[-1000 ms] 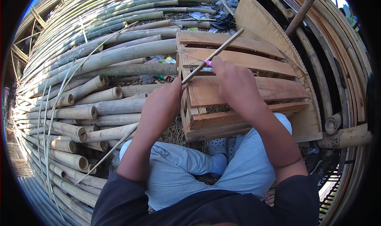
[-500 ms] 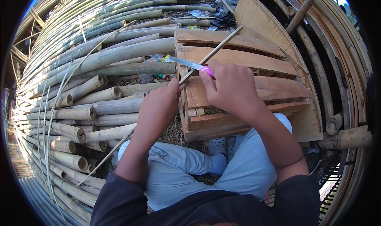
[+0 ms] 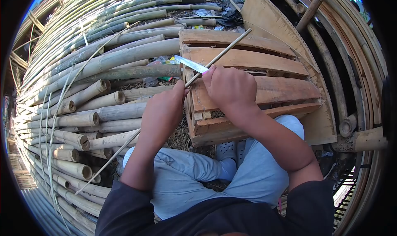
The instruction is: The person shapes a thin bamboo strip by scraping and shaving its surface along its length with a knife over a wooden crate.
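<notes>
My left hand [image 3: 163, 111] is closed around a thin bamboo strip [image 3: 228, 48]. The strip slants up to the right over a wooden crate [image 3: 244, 56], and its other end runs down to the left behind my forearm. In my right hand [image 3: 233, 88] is a knife [image 3: 190, 63] with a pink handle, mostly covered by my fingers. Its blade points up and left and lies across the strip, just beyond my left hand. Both hands are close together at the crate's left edge.
Many bamboo poles [image 3: 124, 56] lie stacked on the left, with thin loose strips [image 3: 51, 124] over them. A curved wooden sheet [image 3: 264, 12] leans behind the crate. More poles [image 3: 331, 66] stand at right. My legs [image 3: 186, 165] are folded below the crate.
My right hand and the knife have shifted slightly left and down along the strip, towards my left hand. The blade's angle has turned a little, and more of its flat shows.
</notes>
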### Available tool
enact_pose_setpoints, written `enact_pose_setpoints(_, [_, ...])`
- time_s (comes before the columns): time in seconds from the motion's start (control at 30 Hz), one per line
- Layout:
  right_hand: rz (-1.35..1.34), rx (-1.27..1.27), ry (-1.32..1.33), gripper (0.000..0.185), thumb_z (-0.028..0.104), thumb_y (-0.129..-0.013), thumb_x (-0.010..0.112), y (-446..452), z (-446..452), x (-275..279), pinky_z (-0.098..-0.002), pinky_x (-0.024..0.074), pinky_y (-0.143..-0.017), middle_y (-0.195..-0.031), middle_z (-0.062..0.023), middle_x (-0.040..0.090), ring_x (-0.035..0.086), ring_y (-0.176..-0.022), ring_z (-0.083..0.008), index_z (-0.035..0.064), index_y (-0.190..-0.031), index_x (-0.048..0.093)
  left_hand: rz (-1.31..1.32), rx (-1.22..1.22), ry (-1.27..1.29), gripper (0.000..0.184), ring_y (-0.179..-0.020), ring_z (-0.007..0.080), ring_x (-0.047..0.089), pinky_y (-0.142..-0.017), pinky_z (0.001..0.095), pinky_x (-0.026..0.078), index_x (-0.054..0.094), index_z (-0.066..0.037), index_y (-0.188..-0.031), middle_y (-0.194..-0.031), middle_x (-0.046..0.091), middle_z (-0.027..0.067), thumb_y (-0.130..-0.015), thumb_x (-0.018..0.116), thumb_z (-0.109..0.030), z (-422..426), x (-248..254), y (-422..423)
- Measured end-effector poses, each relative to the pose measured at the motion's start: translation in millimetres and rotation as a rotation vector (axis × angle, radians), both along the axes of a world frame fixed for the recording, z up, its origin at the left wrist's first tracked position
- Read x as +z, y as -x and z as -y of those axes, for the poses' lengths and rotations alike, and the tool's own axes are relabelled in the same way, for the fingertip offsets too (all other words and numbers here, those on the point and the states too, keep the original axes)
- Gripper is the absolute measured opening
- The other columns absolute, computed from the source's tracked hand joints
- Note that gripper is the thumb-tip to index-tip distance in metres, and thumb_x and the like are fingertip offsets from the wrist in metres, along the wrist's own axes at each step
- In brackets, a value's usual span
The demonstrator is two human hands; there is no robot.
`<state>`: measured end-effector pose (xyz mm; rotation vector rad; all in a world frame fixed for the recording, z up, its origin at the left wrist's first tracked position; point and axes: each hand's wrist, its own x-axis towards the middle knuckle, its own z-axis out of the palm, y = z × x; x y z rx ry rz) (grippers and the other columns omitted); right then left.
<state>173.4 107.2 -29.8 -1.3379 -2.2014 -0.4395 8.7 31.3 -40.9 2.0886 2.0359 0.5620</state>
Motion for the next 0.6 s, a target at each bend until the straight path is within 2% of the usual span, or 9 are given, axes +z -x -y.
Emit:
enact_pose_setpoints(0.07, [0.007,0.052,-0.019,0.046,0.03,-0.097,0.054,-10.4,-13.7,7.0,-0.0408,0.0511,-0.041,-0.05,-0.0099,0.062,0.063,-0.043,-0.0274,0.0114,-0.058,0.068,0.004,-0.002,0.0,0.019,-0.069,0.0468,0.063,-0.061,0.0589,0.045,0.049,-0.004,-0.1,-0.07,0.063,0.0234,-0.107,0.05,-0.023,-0.4,0.0,2.1])
enact_pose_setpoints(0.13, [0.016,-0.151,0.02,0.047,0.03,-0.098,0.054,-13.3,-25.9,15.2,-0.0414,0.051,-0.041,-0.05,-0.0103,0.062,0.064,-0.044,-0.0277,0.0117,-0.057,0.068,-0.008,-0.017,-0.026,0.019,-0.069,0.046,0.064,-0.061,0.0583,0.045,0.051,-0.004,-0.102,-0.07,0.064,0.023,-0.107,0.05,-0.022,1.8,1.7,1.3])
enact_pose_setpoints(0.17, [0.06,-0.164,-0.018,0.048,0.029,-0.098,0.053,-10.6,-23.5,12.4,-0.041,0.051,-0.042,-0.051,-0.0109,0.062,0.064,-0.045,-0.0277,0.0113,-0.057,0.069,-0.002,-0.009,-0.024,0.019,-0.069,0.046,0.064,-0.061,0.0583,0.045,0.051,-0.004,-0.102,-0.07,0.064,0.023,-0.107,0.05,-0.022,3.9,0.9,1.0])
enact_pose_setpoints(0.27, [0.06,0.006,-0.014,0.048,0.029,-0.099,0.053,-10.6,-10.4,10.6,-0.0416,0.0514,-0.042,-0.05,-0.0114,0.061,0.064,-0.045,-0.0281,0.0105,-0.057,0.069,0.004,-0.012,-0.024,0.019,-0.069,0.0461,0.064,-0.061,0.0581,0.045,0.052,-0.004,-0.104,-0.07,0.064,0.023,-0.107,0.05,-0.023,1.3,0.5,1.5])
enact_pose_setpoints(0.37, [0.023,-0.098,-0.011,0.047,0.03,-0.097,0.054,-18.7,-31.7,15.6,-0.0428,0.0523,-0.044,-0.049,-0.0113,0.061,0.063,-0.044,-0.029,0.0106,-0.057,0.068,0.036,-0.01,-0.015,0.019,-0.07,0.0465,0.064,-0.062,0.0584,0.045,0.053,-0.004,-0.107,-0.071,0.064,0.0236,-0.107,0.05,-0.023,1.5,-3.5,2.7])
enact_pose_setpoints(0.53, [0.095,0.01,-0.042,0.049,0.03,-0.099,0.052,-20.8,-33.4,11.6,-0.0436,0.0528,-0.045,-0.05,-0.0121,0.061,0.063,-0.045,-0.0308,0.0099,-0.058,0.069,0.041,-0.001,0.01,0.02,-0.072,0.0475,0.064,-0.064,0.0594,0.045,0.054,-0.003,-0.112,-0.073,0.064,0.0251,-0.106,0.051,-0.022,0.8,-1.3,1.4])
enact_pose_setpoints(0.6, [0.058,-0.133,-0.066,0.049,0.03,-0.1,0.05,-27.3,-54.8,15.3,-0.0438,0.0526,-0.045,-0.05,-0.013,0.061,0.063,-0.045,-0.0317,0.0088,-0.06,0.071,0.062,-0.001,0.016,0.021,-0.072,0.0476,0.064,-0.064,0.0595,0.045,0.054,-0.003,-0.113,-0.073,0.064,0.0254,-0.106,0.051,-0.023,0.0,-0.2,1.3])
